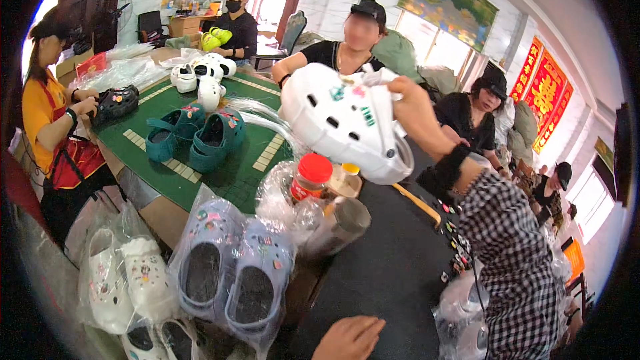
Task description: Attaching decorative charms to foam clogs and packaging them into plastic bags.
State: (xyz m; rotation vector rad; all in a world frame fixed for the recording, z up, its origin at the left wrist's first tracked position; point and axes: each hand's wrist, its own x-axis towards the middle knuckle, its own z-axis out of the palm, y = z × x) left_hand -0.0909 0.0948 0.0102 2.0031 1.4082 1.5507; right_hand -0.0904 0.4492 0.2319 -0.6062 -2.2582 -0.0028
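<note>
My right hand (412, 112), at the end of a checked sleeve, is raised over the dark table (383, 253). It grips a white clog (327, 107) by the strap end. Small green and pink charms sit on the clog's upper, whose toe points left. Low at the front edge, my left hand (349, 337) hovers over or rests on the dark surface, fingers stretched out and nothing in them. Loose small charms (459, 247) lie scattered below my right forearm. A yellow stick-like tool (419, 205) lies beside them.
Bagged blue clogs (237, 267) and bagged white clogs (130, 280) stand at the left front. A red-lidded jar (312, 177) and a metal cup (340, 227) are at mid-table. Teal clogs (217, 140) sit on a green table (250, 135). Several co-workers sit or stand around.
</note>
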